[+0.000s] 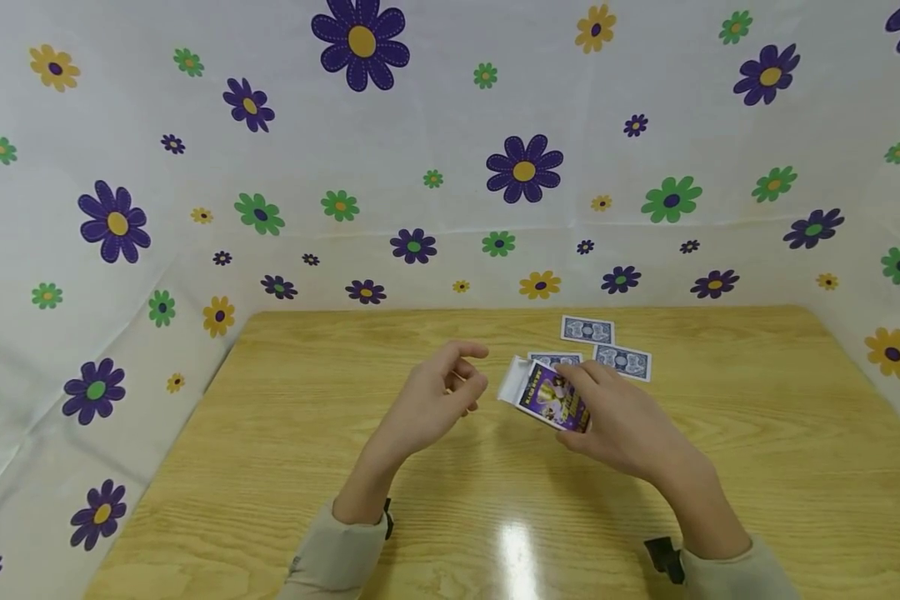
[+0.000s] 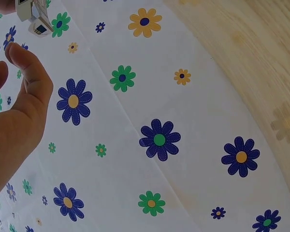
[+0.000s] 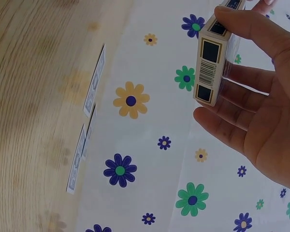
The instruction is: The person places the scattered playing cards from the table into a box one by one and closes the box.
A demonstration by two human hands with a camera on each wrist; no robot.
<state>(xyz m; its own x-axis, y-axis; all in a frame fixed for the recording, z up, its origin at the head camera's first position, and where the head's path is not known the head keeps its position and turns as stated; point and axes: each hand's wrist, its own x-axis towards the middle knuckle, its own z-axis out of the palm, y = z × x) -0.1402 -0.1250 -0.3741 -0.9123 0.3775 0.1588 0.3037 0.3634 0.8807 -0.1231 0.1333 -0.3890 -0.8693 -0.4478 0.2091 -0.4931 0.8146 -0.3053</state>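
My right hand (image 1: 630,421) grips a purple and yellow playing card box (image 1: 551,398) above the table, thumb on one edge and fingers on the other. The box is tilted, and its white flap (image 1: 513,380) stands open at the end facing my left hand. A barcode shows on the end of the card box (image 3: 209,70) in the right wrist view. My left hand (image 1: 437,400) hovers just left of the flap, its fingers loosely bent, with nothing in them. Three playing cards lie back up behind the box: a far card (image 1: 588,330), a right card (image 1: 622,362), and a card (image 1: 558,359) partly hidden by the box.
The wooden table (image 1: 285,467) reaches back to a white cloth (image 1: 435,125) printed with purple, green and yellow flowers. This cloth also hangs along the left and right sides. Light reflects off the table's front middle.
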